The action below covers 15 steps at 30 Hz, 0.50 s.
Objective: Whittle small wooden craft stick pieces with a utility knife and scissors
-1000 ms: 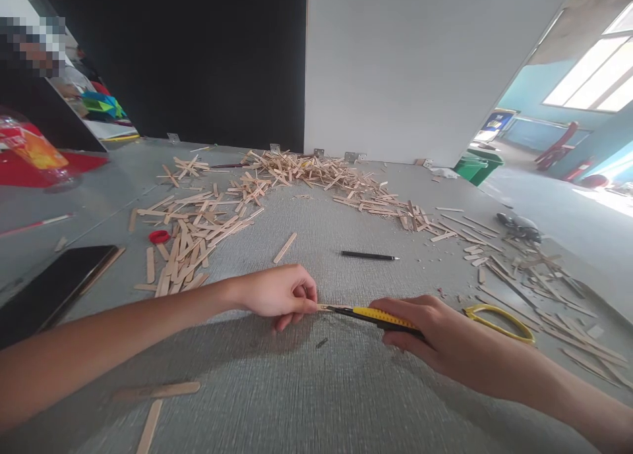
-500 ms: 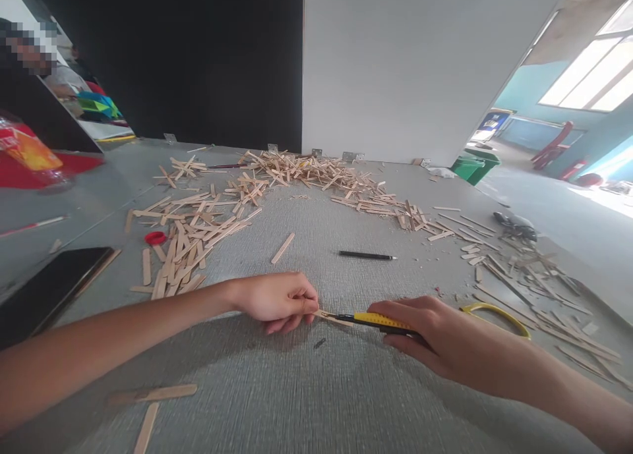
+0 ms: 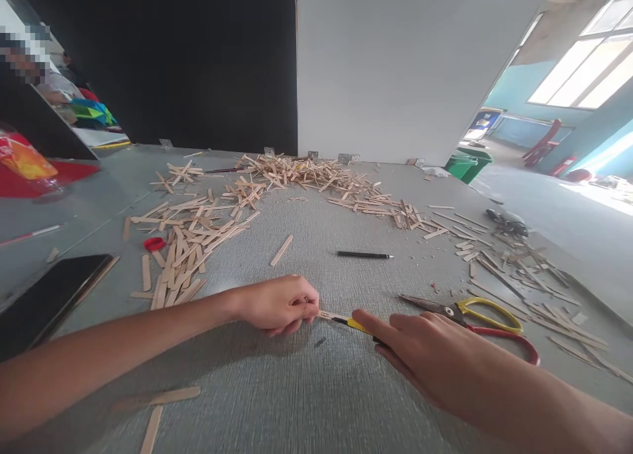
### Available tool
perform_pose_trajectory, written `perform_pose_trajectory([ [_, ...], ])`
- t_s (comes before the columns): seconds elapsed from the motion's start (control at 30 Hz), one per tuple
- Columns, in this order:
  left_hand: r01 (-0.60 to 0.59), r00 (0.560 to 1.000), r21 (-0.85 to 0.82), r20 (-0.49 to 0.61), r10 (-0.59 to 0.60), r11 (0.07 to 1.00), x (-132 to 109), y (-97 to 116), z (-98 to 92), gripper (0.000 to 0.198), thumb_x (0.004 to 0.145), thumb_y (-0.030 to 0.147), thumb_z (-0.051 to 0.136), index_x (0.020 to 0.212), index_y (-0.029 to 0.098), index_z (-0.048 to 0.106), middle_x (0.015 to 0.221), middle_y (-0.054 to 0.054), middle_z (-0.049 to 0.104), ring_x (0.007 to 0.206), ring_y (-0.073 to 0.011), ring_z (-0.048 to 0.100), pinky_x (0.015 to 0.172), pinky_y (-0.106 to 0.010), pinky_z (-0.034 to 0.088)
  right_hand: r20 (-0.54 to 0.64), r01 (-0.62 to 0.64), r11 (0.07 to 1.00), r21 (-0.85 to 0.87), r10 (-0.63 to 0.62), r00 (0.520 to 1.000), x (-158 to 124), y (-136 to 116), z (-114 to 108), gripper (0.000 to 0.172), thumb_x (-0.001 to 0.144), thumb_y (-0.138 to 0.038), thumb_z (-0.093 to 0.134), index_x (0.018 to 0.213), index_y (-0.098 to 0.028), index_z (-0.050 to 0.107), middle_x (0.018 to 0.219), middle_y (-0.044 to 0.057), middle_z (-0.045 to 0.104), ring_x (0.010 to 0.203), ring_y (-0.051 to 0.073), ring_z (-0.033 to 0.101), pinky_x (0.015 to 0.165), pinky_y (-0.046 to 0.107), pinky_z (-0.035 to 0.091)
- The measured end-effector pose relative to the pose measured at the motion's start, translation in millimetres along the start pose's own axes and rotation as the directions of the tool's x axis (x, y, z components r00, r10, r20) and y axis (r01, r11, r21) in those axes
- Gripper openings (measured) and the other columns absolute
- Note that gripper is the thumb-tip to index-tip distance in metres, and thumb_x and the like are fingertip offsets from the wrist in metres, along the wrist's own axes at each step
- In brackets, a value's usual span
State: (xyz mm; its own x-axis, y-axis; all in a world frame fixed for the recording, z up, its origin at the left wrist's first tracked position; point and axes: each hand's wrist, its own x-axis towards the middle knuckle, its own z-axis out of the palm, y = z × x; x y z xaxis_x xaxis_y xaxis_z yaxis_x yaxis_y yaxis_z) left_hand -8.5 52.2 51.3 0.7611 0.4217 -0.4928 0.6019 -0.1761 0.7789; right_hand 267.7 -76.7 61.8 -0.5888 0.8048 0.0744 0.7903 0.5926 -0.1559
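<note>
Pinched in my left hand (image 3: pixel 283 304) is the end of a wooden craft stick (image 3: pixel 325 315) with small cut marks or openings near my fingers. My right hand (image 3: pixel 420 345) is closed around a yellow and black utility knife (image 3: pixel 357 325), its index finger stretched along the top. The dark blade tip lies on or against the stick, just right of the left fingers; exact contact is hard to make out. A small dark sliver (image 3: pixel 320 341) rests on the table below. Scissors (image 3: pixel 459 311) with one yellow and one red handle lie behind my right hand.
A black pen (image 3: pixel 364 254) and a single stick (image 3: pixel 281 250) lie beyond my hands. Piles of craft sticks (image 3: pixel 188 250) arc across the table, with scraps (image 3: pixel 539 269) at right. A phone (image 3: pixel 54 296), red ring (image 3: pixel 153 244) and bottle (image 3: pixel 27 161) are leftward. Upright panels (image 3: pixel 386 65) stand behind.
My right hand has shifted slightly left and down, its index finger now extended along the knife. More of the scissors shows. My left hand keeps its pinch, and the view has shifted slightly.
</note>
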Motion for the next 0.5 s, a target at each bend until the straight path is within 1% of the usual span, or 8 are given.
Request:
perform_pose_trajectory([
  [0.07,0.003,1.0,0.008,-0.013,-0.003,1.0,-1.6,1.5,1.2,0.034,0.103,0.046,0.059,0.078,0.023,0.056,0.056,0.004,0.057,0.037,-0.0106,0.046,0.038,-0.02,0.033,0.028,0.067,0.991,-0.112,-0.065,0.998,4.5,-2.5,-5.3,0.048,0.099,-0.009,0.051,0.142,-0.022,0.066,0.07,0.001,0.068,0.051,0.02,0.062,0.046,0.033,0.031],
  [0.13,0.003,1.0,0.011,-0.024,-0.003,1.0,-2.9,2.2,2.2,0.035,0.103,0.047,0.058,0.079,0.022,0.057,0.056,0.004,0.057,0.037,-0.0104,0.046,0.038,-0.02,0.032,0.112,0.113,0.98,-0.164,-0.096,0.989,10.8,-3.8,-13.9,0.051,0.097,-0.007,0.053,0.145,-0.019,0.065,0.069,0.001,0.067,0.05,0.022,0.063,0.045,0.036,0.027],
  [0.17,0.002,1.0,0.009,-0.027,-0.002,1.0,-3.3,1.9,2.6,0.035,0.103,0.047,0.059,0.079,0.022,0.057,0.057,0.004,0.057,0.037,-0.0102,0.046,0.039,-0.02,0.033,0.143,0.116,0.98,-0.162,-0.093,0.985,13.2,-3.3,-17.4,0.049,0.099,-0.009,0.054,0.147,-0.018,0.064,0.07,0.002,0.069,0.052,0.022,0.066,0.045,0.037,0.028],
  [0.27,-0.006,1.0,-0.002,-0.021,0.006,1.0,-2.6,-1.4,2.1,0.035,0.105,0.048,0.057,0.081,0.022,0.057,0.058,0.004,0.058,0.038,-0.0099,0.046,0.038,-0.019,0.033,0.158,0.047,0.998,-0.049,-0.039,0.987,13.1,4.1,-16.7,0.042,0.11,-0.022,0.053,0.151,-0.02,0.062,0.082,0.004,0.077,0.064,0.024,0.075,0.05,0.035,0.042],
  [0.33,-0.016,1.0,-0.013,0.006,0.016,1.0,-1.1,-4.9,0.4,0.036,0.106,0.049,0.056,0.084,0.022,0.058,0.058,0.004,0.06,0.037,-0.01,0.048,0.039,-0.019,0.035,0.118,0.005,0.998,0.068,-0.013,0.993,7.7,11.7,-7.5,0.041,0.113,-0.026,0.049,0.152,-0.022,0.062,0.093,0.006,0.082,0.075,0.025,0.079,0.058,0.034,0.051],
  [0.4,-0.025,0.998,-0.029,0.049,0.027,0.999,0.5,-8.1,-2.1,0.036,0.107,0.052,0.056,0.087,0.021,0.059,0.059,0.003,0.062,0.037,-0.0107,0.052,0.04,-0.02,0.038,0.074,-0.009,0.991,0.134,-0.001,0.997,2.5,16.8,1.9,0.041,0.115,-0.027,0.046,0.152,-0.021,0.062,0.103,0.009,0.084,0.081,0.025,0.08,0.061,0.033,0.054],
  [0.43,-0.03,0.997,-0.038,0.071,0.032,0.999,1.2,-9.2,-3.3,0.036,0.106,0.052,0.056,0.088,0.021,0.06,0.06,0.003,0.064,0.038,-0.0112,0.053,0.041,-0.02,0.039,0.063,-0.008,0.992,0.126,0.0,0.998,1.2,17.3,4.6,0.041,0.115,-0.028,0.046,0.153,-0.021,0.06,0.105,0.009,0.083,0.081,0.025,0.079,0.061,0.033,0.054],
  [0.5,-0.037,0.994,-0.05,0.097,0.041,0.998,1.8,-10.5,-4.9,0.035,0.106,0.052,0.058,0.088,0.021,0.059,0.062,0.003,0.065,0.039,-0.0116,0.056,0.042,-0.021,0.041,0.075,0.009,0.999,0.032,-0.011,0.997,1.8,14.3,4.2,0.04,0.115,-0.028,0.048,0.154,-0.022,0.058,0.097,0.007,0.081,0.075,0.024,0.077,0.058,0.034,0.052],
])
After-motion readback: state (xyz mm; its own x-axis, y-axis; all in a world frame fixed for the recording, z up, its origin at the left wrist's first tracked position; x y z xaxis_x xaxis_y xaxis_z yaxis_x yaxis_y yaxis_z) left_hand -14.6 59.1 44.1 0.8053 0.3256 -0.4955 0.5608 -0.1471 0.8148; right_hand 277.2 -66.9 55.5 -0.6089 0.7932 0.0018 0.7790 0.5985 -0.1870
